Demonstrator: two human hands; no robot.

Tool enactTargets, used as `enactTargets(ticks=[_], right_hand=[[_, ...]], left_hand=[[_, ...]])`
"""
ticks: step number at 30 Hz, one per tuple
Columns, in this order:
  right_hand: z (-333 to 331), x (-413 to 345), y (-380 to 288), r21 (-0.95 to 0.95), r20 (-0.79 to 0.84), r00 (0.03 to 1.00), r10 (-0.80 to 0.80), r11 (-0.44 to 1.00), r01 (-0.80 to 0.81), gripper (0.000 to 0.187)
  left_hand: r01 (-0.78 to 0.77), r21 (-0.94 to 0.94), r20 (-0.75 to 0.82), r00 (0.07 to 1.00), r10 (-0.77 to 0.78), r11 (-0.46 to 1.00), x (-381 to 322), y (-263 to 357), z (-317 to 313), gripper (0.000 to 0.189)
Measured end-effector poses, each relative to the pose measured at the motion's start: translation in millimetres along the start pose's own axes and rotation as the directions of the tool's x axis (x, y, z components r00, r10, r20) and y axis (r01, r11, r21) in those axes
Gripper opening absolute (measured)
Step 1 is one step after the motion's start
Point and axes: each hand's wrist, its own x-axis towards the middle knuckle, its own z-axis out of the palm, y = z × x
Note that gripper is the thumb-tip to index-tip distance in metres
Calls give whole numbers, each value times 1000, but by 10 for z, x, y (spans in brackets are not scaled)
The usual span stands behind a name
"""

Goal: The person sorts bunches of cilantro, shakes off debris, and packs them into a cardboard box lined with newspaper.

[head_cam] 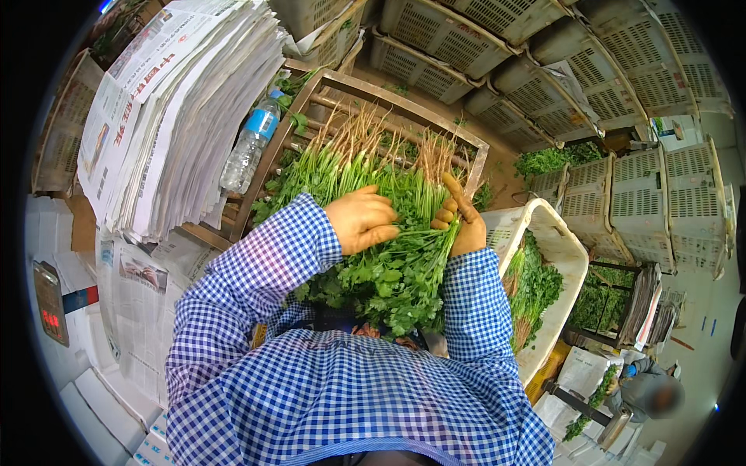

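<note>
A thick layer of coriander (390, 274) lies before me, leafy ends toward my body and brown roots pointing away. It rests across a brown metal frame (402, 105) with crossbars. Palm down, my left hand (362, 218) is over the middle of the stems with its fingers loosely bent; whether it grips any stems is hidden. At the right edge of the layer, my right hand (465, 218) has its fingers curled around some coriander stems, one finger extended along them toward the roots.
Left of the frame are a plastic water bottle (252, 145) and a tall newspaper stack (186, 116). A white plastic crate (568, 256) with coriander stands at my right. Stacked crates (618, 198) fill the back and right. A person (647, 390) works at lower right. A digital display (49, 309) glows far left.
</note>
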Motion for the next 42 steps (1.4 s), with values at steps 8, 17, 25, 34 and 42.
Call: enactTargets(ticks=[8,17,25,34,42], right_hand=[[-1048,577,-230,344,683,698,216,747,-569,52],[1021,3,-83,-444,61,996,-70,892,90,45],[847,652,194,-480,-14,998,-54,877,41,43],[1248,685,416,-648,-21,976,-216,747,152,50],[1201,689,618,-854,78,978,-191,493,165,87]], left_hand=[[-10,-192,72,997,24,981,-226,-434,-138,33],[346,458,-52,930,-364,819,2,-12,389,58],[319,320,-131,947,-292,892,-216,41,12,41],[708,-337,-575,367,-731,620,-590,-165,-218,59],[524,-303,-540,595,-596,796,-406,-219,-116,55]])
